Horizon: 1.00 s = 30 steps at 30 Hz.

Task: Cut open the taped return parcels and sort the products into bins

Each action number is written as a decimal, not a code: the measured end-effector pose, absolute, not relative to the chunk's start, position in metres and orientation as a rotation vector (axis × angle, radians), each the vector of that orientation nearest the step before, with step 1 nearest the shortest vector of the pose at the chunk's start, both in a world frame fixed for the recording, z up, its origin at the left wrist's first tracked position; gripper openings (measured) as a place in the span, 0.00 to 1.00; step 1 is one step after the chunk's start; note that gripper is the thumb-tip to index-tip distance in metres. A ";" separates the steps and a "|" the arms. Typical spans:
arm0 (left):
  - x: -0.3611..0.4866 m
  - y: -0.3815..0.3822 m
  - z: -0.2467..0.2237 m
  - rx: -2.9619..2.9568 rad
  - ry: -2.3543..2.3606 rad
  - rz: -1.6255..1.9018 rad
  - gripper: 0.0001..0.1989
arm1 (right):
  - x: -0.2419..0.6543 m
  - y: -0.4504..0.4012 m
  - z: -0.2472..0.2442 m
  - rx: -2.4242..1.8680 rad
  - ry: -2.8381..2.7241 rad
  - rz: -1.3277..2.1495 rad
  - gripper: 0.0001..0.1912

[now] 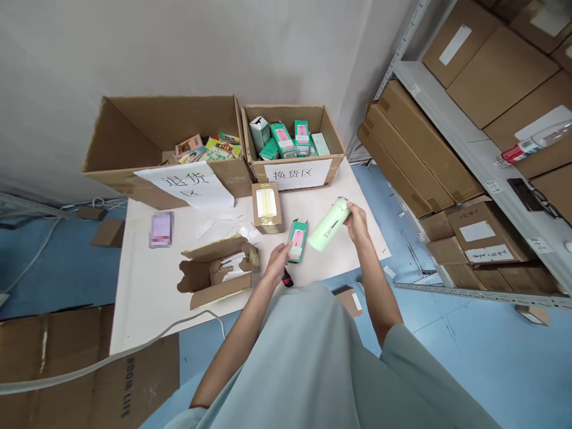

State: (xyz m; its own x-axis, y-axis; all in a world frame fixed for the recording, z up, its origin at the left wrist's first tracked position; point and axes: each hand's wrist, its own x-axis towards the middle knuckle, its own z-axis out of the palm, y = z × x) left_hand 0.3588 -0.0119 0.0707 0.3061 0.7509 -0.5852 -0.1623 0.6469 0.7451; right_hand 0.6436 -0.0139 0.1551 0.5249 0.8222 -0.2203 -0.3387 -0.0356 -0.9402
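Note:
A light green bottle [329,225] is tilted above the table, and my right hand [356,221] is closed around its upper end. My left hand [279,260] is closed at the left side of a small green box [298,241] with a pink picture, whose top flaps stand open. Just below my left hand lies a black and red object [287,278]. Behind the green box stands a brown carton [267,220] sealed with yellowish tape. To the left, an open torn carton [218,273] lies on the white table [147,298] with white paper inside.
Two big open boxes stand at the back: the left one [120,173] holds colourful packets, the right one [330,134] several green boxes. A purple item [161,230] lies at left. A cable [147,341] crosses the front left. Shelves [465,143] with cartons stand at right.

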 end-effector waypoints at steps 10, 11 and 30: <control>0.363 -0.011 0.151 0.597 0.353 0.325 0.35 | 0.577 0.016 0.170 -0.851 -0.435 1.494 0.29; 0.361 -0.011 0.152 0.618 0.389 0.354 0.35 | 0.577 0.018 0.169 -0.852 -0.465 1.501 0.30; 0.371 -0.005 0.152 1.497 1.202 0.752 0.36 | 0.556 0.032 0.152 -1.241 -0.651 1.037 0.34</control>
State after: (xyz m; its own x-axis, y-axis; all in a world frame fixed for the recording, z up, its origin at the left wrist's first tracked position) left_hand 0.3706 -0.0048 0.1520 0.3040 0.9445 -0.1246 0.3015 0.0287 0.9530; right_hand 0.5557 0.0317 0.1517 0.4221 0.8975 -0.1277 -0.2744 -0.0077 -0.9616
